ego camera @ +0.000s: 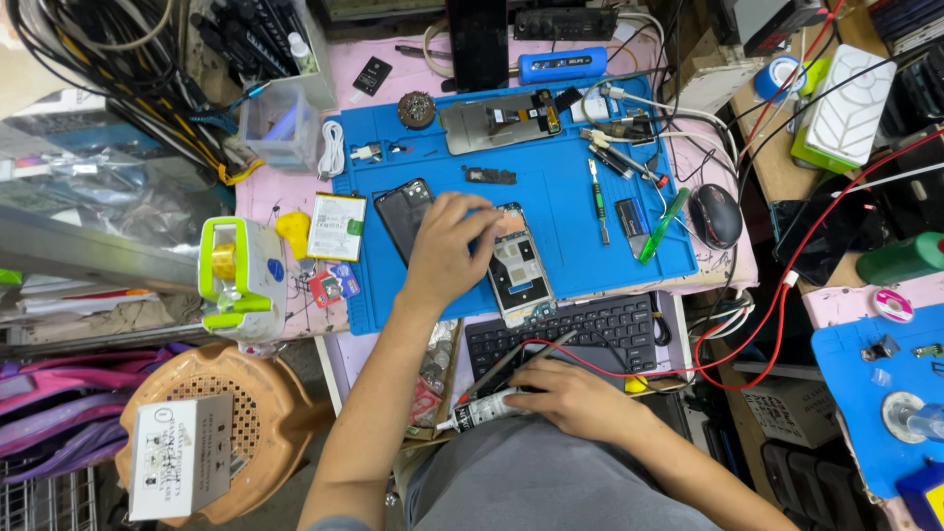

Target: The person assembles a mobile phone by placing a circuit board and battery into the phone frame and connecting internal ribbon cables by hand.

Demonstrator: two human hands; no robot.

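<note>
While the left hand (447, 246) lies fingers-down on the opened smartphone with its back cover off (518, 267), pressing rather than closing around it, the phone sits near the lower edge of the blue silicone work mat (560, 211). At the hand's nine o'clock lies a dark rectangular phone panel (403, 211), touching the wrist side, and farther that way a white flat battery pack (336, 226). The right hand (575, 398), down at six o'clock, is curled around a white glue tube with a thin metal nozzle (482, 408), just below the black keyboard (570, 334). A green-handled tweezer (665, 224) rests at three o'clock.
</note>
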